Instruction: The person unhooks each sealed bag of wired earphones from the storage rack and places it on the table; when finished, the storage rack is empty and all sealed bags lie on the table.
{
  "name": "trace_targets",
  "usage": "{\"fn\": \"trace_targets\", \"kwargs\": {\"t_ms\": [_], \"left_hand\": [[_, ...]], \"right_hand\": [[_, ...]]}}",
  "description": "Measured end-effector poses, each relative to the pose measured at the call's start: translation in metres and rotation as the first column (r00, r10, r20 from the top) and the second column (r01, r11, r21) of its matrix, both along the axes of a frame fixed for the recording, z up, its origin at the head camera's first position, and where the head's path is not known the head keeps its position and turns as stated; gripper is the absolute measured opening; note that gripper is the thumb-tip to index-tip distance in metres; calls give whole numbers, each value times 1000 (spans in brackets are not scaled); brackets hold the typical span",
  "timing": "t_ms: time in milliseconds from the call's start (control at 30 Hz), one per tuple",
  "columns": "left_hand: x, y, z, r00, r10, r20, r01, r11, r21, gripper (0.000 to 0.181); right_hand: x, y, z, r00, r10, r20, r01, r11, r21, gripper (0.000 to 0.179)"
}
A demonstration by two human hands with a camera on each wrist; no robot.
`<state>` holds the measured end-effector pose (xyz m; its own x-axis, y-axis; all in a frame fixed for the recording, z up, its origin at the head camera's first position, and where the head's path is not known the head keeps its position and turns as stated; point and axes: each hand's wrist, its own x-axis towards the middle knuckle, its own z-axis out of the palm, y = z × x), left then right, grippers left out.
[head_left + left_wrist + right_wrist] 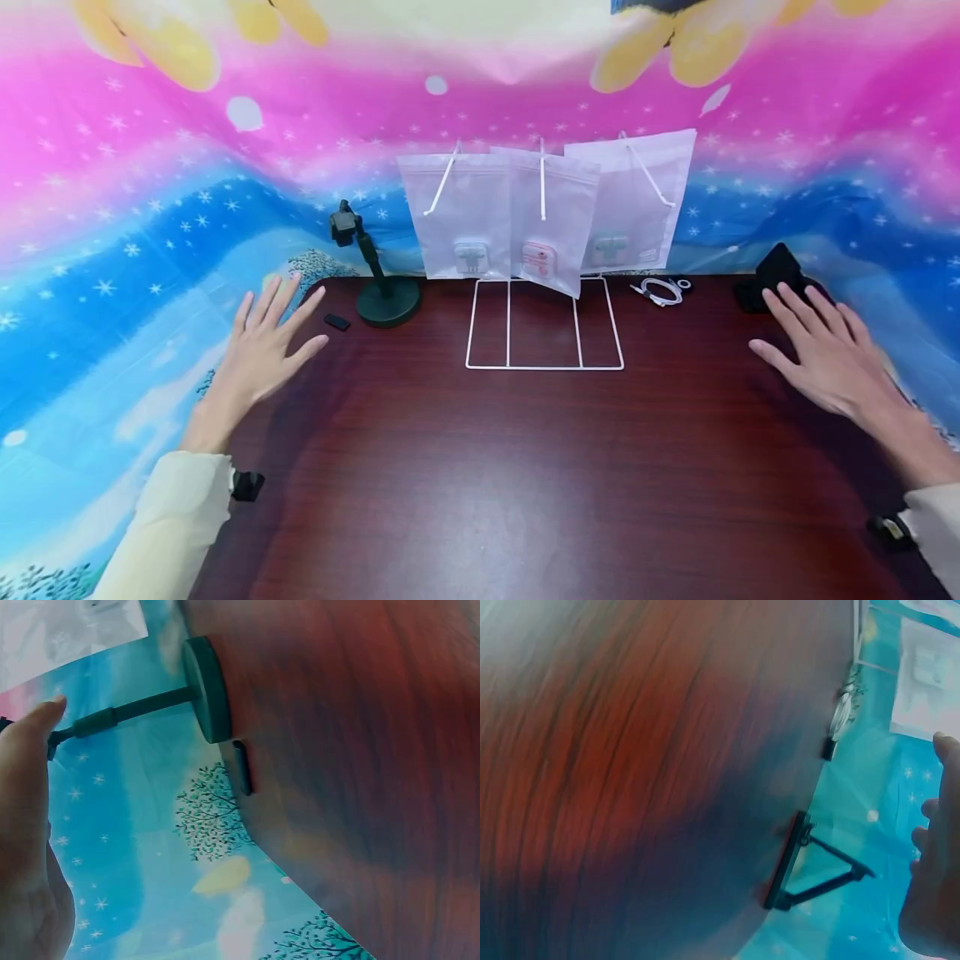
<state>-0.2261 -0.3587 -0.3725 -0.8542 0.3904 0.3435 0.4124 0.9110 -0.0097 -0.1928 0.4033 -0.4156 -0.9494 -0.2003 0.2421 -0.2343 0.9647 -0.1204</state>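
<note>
My left hand (258,346) is held up at the left side of the table, fingers straight and spread, with nothing in it. Nearest to it are a small black stick-like object (337,322) and a dark green round-based stand (388,302). On the right, my right hand (828,354) is also raised with fingers spread and holds nothing. Its fingertips overlap a black folding stand (780,271) in the head view. Part of the left hand (30,825) shows at the edge of the left wrist view, the right hand (934,870) at the edge of the right wrist view.
Three translucent zip bags (551,200), each holding a small earphone case, hang from a white wire rack (543,367) at the back of the dark wood table (510,467). A coiled white cable (662,292) lies beside it. Patterned cloth (172,217) surrounds the table.
</note>
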Motion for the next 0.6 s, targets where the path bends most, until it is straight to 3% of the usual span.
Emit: {"fn": "trace_targets", "kwargs": {"t_ms": [100,233,433,600], "left_hand": [[1,5,6,1000,-25,-1,25,998,64,73],[0,15,12,998,-58,23,53,984,172,70],[-2,29,20,991,-112,78,74,922,380,69],[-4,38,25,977,-130,166,39,884,467,67]], "right_hand": [[0,-7,-1,999,35,34,-30,989,-145,77],[-2,-22,0,989,102,104,-61,940,-334,73],[-7,-47,3,939,232,253,-47,818,-573,71],[-8,-66,5,883,312,351,20,722,-692,76]]}}
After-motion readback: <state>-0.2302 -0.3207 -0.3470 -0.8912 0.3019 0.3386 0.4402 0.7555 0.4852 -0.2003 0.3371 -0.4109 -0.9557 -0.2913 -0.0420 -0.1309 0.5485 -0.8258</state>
